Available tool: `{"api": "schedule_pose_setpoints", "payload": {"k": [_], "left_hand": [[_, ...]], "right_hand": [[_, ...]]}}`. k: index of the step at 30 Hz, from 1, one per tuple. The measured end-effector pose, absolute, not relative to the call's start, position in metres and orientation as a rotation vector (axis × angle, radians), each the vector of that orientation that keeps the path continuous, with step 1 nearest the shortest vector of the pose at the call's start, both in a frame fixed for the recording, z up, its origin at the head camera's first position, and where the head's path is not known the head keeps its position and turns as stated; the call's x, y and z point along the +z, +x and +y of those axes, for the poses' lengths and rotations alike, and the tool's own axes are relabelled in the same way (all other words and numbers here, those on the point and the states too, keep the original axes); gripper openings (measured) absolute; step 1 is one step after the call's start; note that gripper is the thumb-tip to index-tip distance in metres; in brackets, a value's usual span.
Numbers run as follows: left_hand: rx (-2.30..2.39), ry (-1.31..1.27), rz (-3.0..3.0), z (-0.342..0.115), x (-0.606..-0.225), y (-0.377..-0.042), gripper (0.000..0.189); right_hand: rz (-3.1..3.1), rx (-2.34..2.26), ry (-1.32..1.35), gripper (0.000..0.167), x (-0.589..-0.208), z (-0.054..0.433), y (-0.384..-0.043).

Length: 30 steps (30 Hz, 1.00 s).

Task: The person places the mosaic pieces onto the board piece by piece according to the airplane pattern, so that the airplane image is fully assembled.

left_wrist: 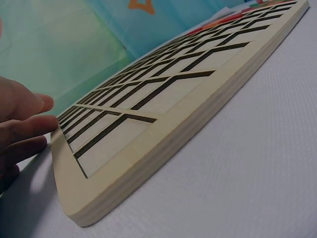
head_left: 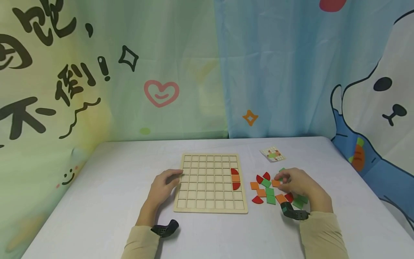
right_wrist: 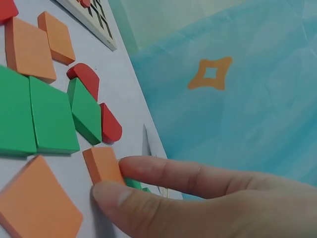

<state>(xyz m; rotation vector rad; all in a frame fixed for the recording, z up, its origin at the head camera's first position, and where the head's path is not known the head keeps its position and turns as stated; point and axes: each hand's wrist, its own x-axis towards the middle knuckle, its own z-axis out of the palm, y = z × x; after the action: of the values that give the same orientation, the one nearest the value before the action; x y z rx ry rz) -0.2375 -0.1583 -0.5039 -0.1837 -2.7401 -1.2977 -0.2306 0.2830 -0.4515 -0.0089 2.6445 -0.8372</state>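
Observation:
A wooden grid board lies flat on the white table, with an orange square tile between two red rounded tiles in its right-hand cells. My left hand is at the board's left edge, its fingers loosely bent and the fingertips against the rim. To the right of the board, my right hand pinches another orange square tile between thumb and index finger. The tile is tilted in the right wrist view. Around that hand lie loose green square tiles, orange ones and red rounded ones.
A small pattern card with a coloured grid picture lies behind the loose tiles. Behind the table hangs a printed curtain. A black wrist device is on each forearm.

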Motion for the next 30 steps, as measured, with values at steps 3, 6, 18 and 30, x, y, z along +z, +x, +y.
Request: {"api": "schedule_pose_setpoints", "payload": {"k": [3,6,18,30], "left_hand": [[-1.301,-0.178,-2.740,-0.1580,-0.5034,-0.2369,0.033],[-1.300,-0.182,-2.737,-0.1577,-0.5029,-0.2366,0.033],[-1.289,-0.197,-2.736,-0.1589,-0.5036,-0.2368,0.033],[-1.298,-0.211,-2.727,-0.1589,-0.5036,-0.2377,0.033]], "right_hand": [[2.657,-0.826,-0.006,0.036,-0.4522,0.2840,-0.2307],[2.673,-0.796,-0.011,0.038,-0.4534,0.2850,-0.2308],[2.705,-0.782,-0.002,0.034,-0.4577,0.2841,-0.2331],[2.719,-0.785,0.022,0.035,-0.4607,0.2839,-0.2358]]}}
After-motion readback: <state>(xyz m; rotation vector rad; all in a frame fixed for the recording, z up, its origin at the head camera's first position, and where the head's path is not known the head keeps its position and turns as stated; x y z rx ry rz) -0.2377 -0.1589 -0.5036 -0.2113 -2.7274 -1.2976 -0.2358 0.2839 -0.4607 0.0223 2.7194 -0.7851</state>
